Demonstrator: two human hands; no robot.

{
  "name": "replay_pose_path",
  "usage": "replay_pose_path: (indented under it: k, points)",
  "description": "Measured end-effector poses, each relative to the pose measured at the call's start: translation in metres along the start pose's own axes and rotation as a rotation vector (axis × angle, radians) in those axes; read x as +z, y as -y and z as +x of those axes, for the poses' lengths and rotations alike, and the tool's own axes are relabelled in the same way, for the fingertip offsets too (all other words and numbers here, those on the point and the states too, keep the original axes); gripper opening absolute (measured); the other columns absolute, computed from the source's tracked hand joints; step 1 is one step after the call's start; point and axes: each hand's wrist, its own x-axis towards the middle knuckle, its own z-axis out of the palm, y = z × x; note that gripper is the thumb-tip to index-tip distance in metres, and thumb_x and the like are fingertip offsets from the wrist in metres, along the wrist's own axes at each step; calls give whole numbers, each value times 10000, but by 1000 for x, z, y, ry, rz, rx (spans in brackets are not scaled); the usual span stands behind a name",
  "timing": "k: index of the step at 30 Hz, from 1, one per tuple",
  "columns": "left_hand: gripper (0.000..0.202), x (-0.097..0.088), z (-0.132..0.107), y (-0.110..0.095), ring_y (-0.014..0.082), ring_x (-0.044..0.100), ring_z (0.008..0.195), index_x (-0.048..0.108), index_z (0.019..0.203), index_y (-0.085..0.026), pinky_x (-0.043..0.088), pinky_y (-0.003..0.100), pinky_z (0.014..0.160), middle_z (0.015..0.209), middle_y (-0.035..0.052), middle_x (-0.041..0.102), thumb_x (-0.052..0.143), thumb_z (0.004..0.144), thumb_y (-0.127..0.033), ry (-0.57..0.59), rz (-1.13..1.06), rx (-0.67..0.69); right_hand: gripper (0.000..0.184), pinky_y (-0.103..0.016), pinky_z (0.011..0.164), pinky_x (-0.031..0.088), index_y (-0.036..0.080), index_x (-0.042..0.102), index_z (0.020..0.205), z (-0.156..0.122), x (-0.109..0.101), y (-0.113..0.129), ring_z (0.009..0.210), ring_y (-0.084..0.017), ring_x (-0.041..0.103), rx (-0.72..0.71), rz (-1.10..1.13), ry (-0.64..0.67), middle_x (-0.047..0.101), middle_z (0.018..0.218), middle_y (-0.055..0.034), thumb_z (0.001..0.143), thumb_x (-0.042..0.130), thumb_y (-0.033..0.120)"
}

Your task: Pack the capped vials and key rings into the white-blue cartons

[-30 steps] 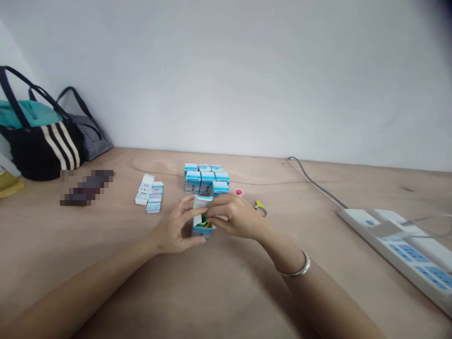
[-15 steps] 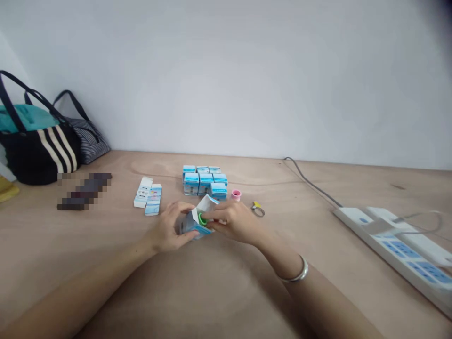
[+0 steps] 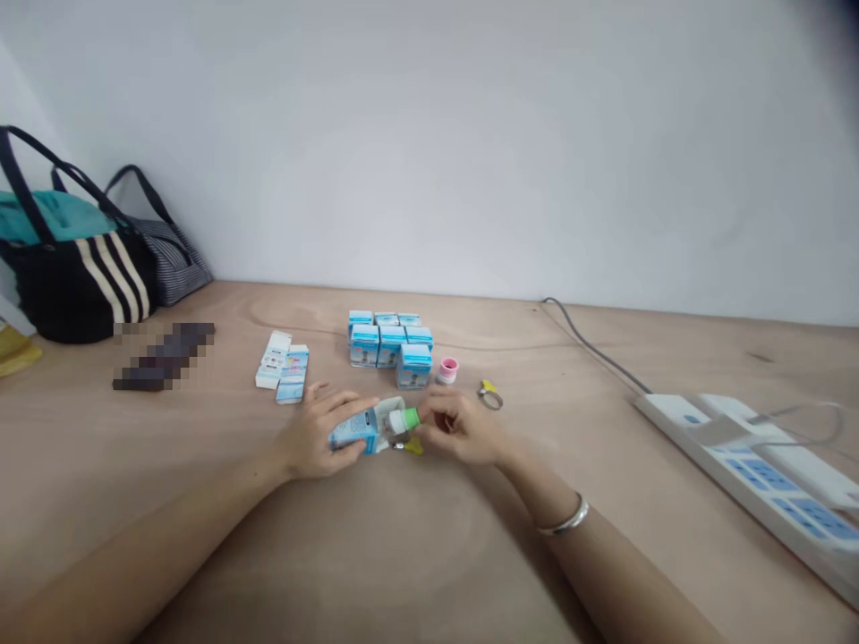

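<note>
A blue-and-white cardboard box [image 3: 354, 431] lies on its side with its flaps open toward the right. My left hand [image 3: 315, 438] is closed around it from the left. Out of the opening sticks a white fitting with a green end [image 3: 404, 419]. The curled fingers of my right hand [image 3: 463, 427] are at that green end, seemingly pinching it; the fingertips are partly hidden. Just below the opening is a metal hose clamp with a yellow tab [image 3: 414, 445]. A pink-and-white fitting [image 3: 446, 371] stands behind my right hand, and another yellow-tabbed hose clamp [image 3: 490, 395] lies farther right.
Several blue-and-white boxes [image 3: 391, 347] stand grouped behind my hands. Two flat cartons [image 3: 293, 376] lie to their left. A power strip [image 3: 758, 474] with a grey cable is at the right. Bags [image 3: 80, 277] and a pixelated dark object [image 3: 167, 358] are at the left.
The box has tipped so its opening faces right. The green-ended fitting now shows outside it, and a yellow-tabbed clamp has appeared below. My right hand has shifted slightly right.
</note>
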Motion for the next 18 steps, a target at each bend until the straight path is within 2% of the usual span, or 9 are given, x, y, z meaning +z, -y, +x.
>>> replay_pose_path:
  k: [4, 6, 9, 12, 15, 18]
  points:
    - [572, 4, -6, 4, 248, 523, 1132, 435, 1293, -244, 237, 462, 1064, 1231, 83, 574, 600, 752, -334, -62, -8, -9, 156, -214, 532, 431, 161, 568, 728, -7, -25, 1, 668, -100, 525, 47, 48, -192, 536, 1041, -93, 823, 551, 284]
    - [545, 5, -6, 5, 247, 528, 1119, 451, 1264, -236, 256, 459, 1056, 1211, 87, 582, 606, 751, -336, -83, -13, -12, 160, -221, 545, 443, 165, 548, 729, -10, -37, 2, 663, -101, 534, 75, 32, -242, 550, 1008, -88, 834, 533, 285]
    - [501, 7, -6, 6, 237, 545, 1091, 472, 1222, -233, 259, 462, 1056, 1176, 78, 598, 611, 749, -325, -100, -18, 5, 155, -228, 537, 441, 173, 541, 727, -14, -49, -2, 575, -92, 501, 138, -69, -288, 563, 822, -45, 828, 542, 292]
    - [470, 7, -5, 5, 227, 556, 1072, 486, 1193, -233, 248, 465, 1060, 1156, 71, 604, 614, 749, -318, -112, -26, 23, 156, -237, 523, 445, 175, 538, 709, -16, -49, -11, 535, -89, 490, 200, -168, -322, 544, 773, -33, 804, 566, 296]
    - [452, 6, -5, 5, 229, 558, 1067, 493, 1180, -232, 254, 466, 1055, 1152, 74, 605, 611, 751, -315, -115, -28, 23, 166, -253, 532, 460, 180, 531, 706, -14, -39, -21, 543, -101, 509, 212, -206, -304, 544, 782, -41, 803, 566, 310]
    - [440, 6, -5, 5, 228, 559, 1067, 493, 1178, -232, 269, 463, 1047, 1149, 75, 606, 603, 759, -308, -112, -36, 25, 177, -266, 552, 476, 187, 515, 728, -9, -28, -30, 572, -117, 537, 202, -185, -341, 543, 801, -48, 813, 553, 337]
